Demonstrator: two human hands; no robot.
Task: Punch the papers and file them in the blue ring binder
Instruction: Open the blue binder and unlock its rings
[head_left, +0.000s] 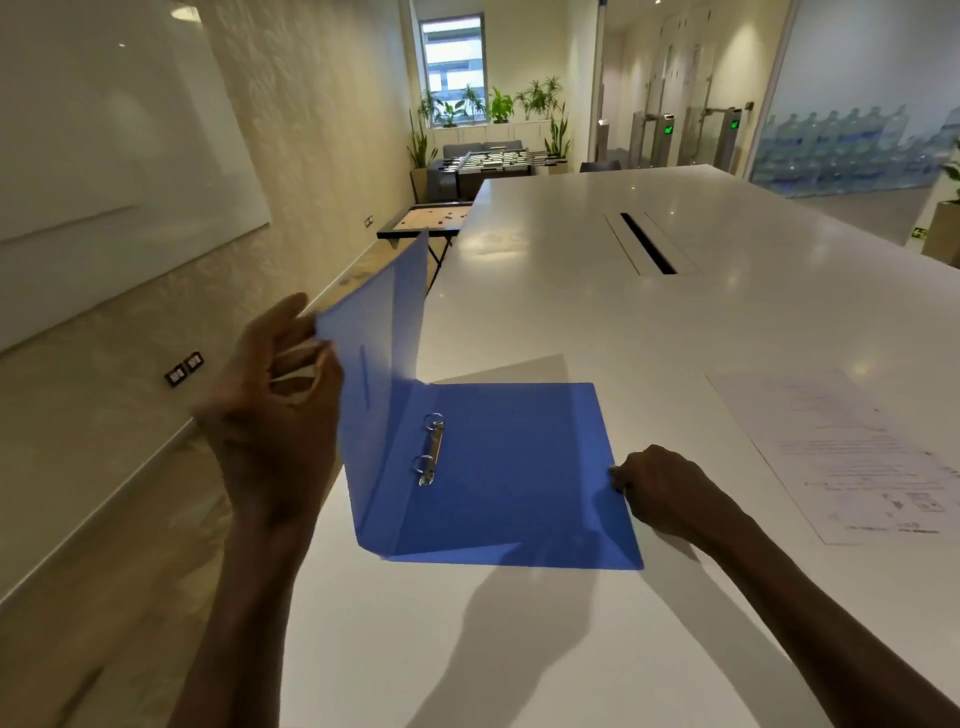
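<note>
While left hand pinches front cover upright, exposing rings, curled right hand pins blue ring binder; papers wait beyond it.

— What is the blue ring binder made of?
— Thin, smooth plastic, half translucent in the raised front cover; its ring mechanism is seen as shiny bright metal.
— And the table?
— A white, smooth, glossy top, on which lamp reflections are caught.
— The papers?
— Matt white printed paper.
— The wall?
— A rough, textured cream finish is shown, with a glossy glass board mounted on it.
</note>
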